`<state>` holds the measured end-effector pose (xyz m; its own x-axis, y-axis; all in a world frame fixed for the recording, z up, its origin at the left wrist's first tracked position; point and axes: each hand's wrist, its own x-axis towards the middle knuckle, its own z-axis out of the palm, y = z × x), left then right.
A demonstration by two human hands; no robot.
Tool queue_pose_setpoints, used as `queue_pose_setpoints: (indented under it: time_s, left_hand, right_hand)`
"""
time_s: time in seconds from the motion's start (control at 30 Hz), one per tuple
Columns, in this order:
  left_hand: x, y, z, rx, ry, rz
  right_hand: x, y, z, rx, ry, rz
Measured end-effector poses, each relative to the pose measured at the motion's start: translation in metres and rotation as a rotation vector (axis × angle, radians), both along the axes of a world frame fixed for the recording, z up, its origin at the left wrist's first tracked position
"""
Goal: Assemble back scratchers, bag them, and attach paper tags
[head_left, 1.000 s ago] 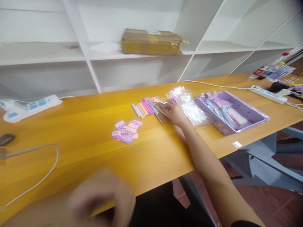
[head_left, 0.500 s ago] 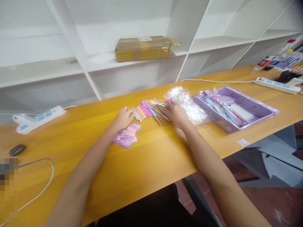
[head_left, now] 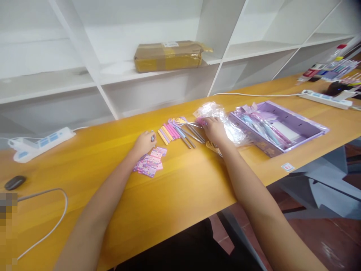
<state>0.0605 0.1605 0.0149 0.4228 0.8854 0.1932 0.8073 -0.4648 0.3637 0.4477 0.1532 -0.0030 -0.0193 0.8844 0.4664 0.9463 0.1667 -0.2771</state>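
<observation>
My left hand is closed around a small blue stick, whose end shows at the fingertips, just left of a row of yellow and pink sticks. Below it lies a pile of pink and purple cards. Metal rods with hand-shaped ends, one of them yellow, lie right of the row. My right hand is closed at a pink hand-shaped piece, beside clear plastic bags. Another yellow hand-shaped piece lies under my right wrist.
A purple box with wrapped items stands at the right. Power strips lie at the left and far right. A taped cardboard box sits on the shelf. A dark mouse-like object and a white cable are at the left.
My left hand has lifted the blue stick from the left end of the row and drawn slightly left. My right hand has shifted a little right, uncovering the yellow piece near the wrist.
</observation>
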Motion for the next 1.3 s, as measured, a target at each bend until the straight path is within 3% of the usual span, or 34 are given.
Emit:
queue_pose_setpoints:
  time_s: [0.27, 0.5, 0.73, 0.97, 1.1, 1.3]
  left_hand:
    - [-0.002, 0.003, -0.005, 0.014, 0.005, -0.004]
    - [0.001, 0.001, -0.003, 0.022, 0.020, 0.003]
    - [0.000, 0.001, -0.003, 0.024, 0.015, -0.009]
    - [-0.001, 0.003, -0.007, 0.030, -0.047, -0.012]
    - [-0.001, 0.003, -0.006, 0.019, -0.098, -0.008]
    - [0.000, -0.003, 0.009, -0.020, -0.184, 0.041]
  right_hand:
    - [-0.014, 0.015, -0.014, -0.041, -0.177, 0.114]
    - [-0.021, 0.010, -0.013, -0.058, -0.334, 0.041]
    - [-0.024, 0.009, -0.009, -0.107, -0.241, 0.138]
    - [-0.033, 0.002, 0.005, 0.126, -0.088, 0.101]
    - [-0.045, -0.001, 0.016, 0.326, 0.122, 0.172]
    - [-0.069, -0.023, 0.046, 0.602, 0.473, 0.184]
